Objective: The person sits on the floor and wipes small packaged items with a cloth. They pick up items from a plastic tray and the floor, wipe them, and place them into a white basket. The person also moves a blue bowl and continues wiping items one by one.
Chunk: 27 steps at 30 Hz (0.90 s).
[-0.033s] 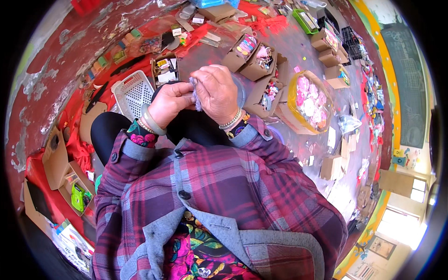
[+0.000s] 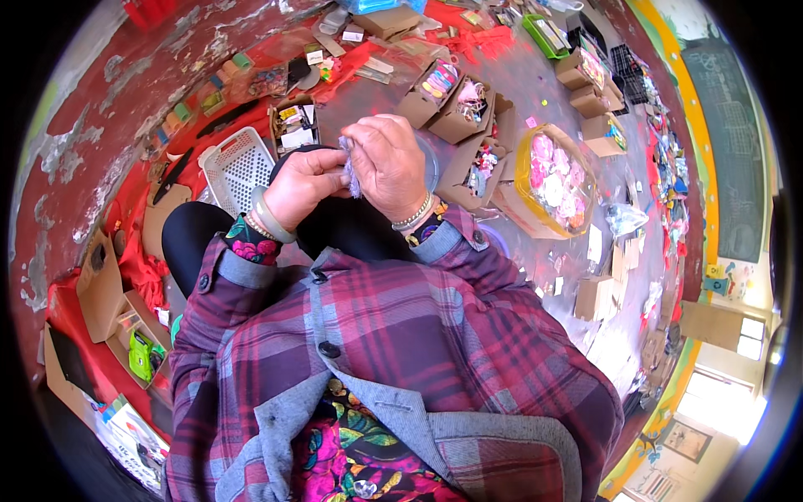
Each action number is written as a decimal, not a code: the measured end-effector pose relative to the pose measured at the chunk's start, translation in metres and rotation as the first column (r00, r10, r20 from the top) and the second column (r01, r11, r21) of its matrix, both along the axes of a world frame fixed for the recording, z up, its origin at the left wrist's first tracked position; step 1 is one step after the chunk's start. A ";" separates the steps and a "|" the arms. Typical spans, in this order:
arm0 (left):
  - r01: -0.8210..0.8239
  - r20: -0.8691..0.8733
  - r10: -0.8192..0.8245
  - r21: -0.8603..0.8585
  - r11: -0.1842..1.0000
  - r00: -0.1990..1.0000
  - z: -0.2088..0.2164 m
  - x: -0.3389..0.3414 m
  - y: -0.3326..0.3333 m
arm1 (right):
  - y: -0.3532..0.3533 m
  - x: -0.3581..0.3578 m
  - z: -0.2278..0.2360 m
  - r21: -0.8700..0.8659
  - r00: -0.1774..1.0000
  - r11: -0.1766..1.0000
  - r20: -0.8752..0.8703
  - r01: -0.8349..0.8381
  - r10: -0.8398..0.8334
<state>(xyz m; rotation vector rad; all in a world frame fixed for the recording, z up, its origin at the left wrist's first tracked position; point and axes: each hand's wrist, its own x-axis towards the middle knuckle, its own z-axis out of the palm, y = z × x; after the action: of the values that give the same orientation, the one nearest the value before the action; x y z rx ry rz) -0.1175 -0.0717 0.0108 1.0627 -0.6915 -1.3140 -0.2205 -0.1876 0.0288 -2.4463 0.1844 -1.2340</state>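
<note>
My left hand (image 2: pixel 299 187) and my right hand (image 2: pixel 390 166) meet above my lap, both with fingers closed. Between them is a small fuzzy lilac strip (image 2: pixel 354 180), soft like yarn or cloth; its exact kind is too small to tell. The right fingertips pinch it at the upper end, while the left thumb and fingers press on its lower part. Much of the strip is hidden by the fingers. Just left of my knees stands a white perforated plastic basket (image 2: pixel 224 171). A small box (image 2: pixel 294 124) of cards and packets lies beyond my left hand.
Cardboard boxes of colourful small goods (image 2: pixel 458 117) stand ahead to the right. Beside them a large yellow-rimmed carton (image 2: pixel 523 171) holds pink and white fluffy items. Red cloth (image 2: pixel 138 268) and open cartons lie at left. A green tray (image 2: pixel 539 38) is at the far right.
</note>
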 end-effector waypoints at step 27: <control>-0.102 -0.297 0.090 -0.026 0.994 0.951 -0.014 -0.052 -0.036 | -0.007 -0.083 -0.037 0.984 0.974 0.143 0.076 -0.109 0.216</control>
<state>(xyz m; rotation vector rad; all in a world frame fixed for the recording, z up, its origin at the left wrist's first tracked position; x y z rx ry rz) -0.1695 -0.1075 -0.0027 0.8320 -0.4343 -1.3332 -0.3035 -0.1944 -0.0083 -1.2160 0.5419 -0.5074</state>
